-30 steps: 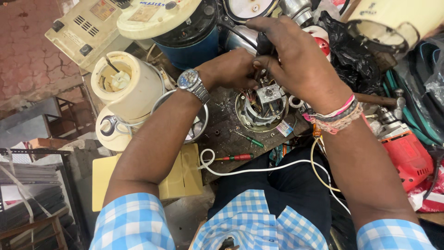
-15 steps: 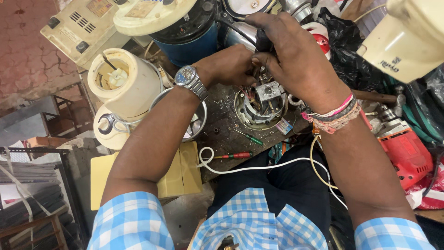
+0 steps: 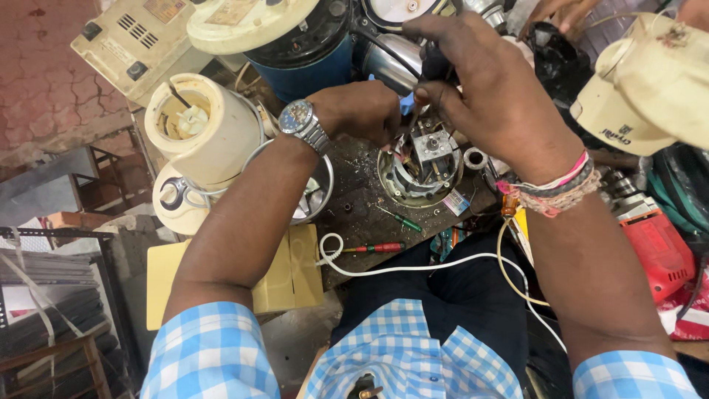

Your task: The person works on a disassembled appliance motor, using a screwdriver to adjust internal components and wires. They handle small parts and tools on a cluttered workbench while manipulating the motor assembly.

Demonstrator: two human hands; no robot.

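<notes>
An opened round motor unit (image 3: 421, 174) with a grey metal core sits on the dirty workbench (image 3: 362, 214). My left hand (image 3: 358, 111), with a wristwatch, is closed on something small at the unit's upper left edge; what it pinches is hidden. My right hand (image 3: 487, 96), wearing thread bracelets, grips a dark-handled tool (image 3: 432, 63) whose tip points down into the motor unit.
A cream mixer base with jar (image 3: 196, 133), a steel bowl (image 3: 314, 199), a blue-bodied appliance (image 3: 295, 44), a green screwdriver (image 3: 399, 219) and a red one (image 3: 377, 248) lie around. White cable (image 3: 413, 267) crosses my lap. A red drill (image 3: 657, 247) lies right; another person's cream appliance (image 3: 650, 81) hovers upper right.
The cream appliance at the upper right has moved left and lower into view, held by another person's hand. My hands stay on the motor unit with little shift.
</notes>
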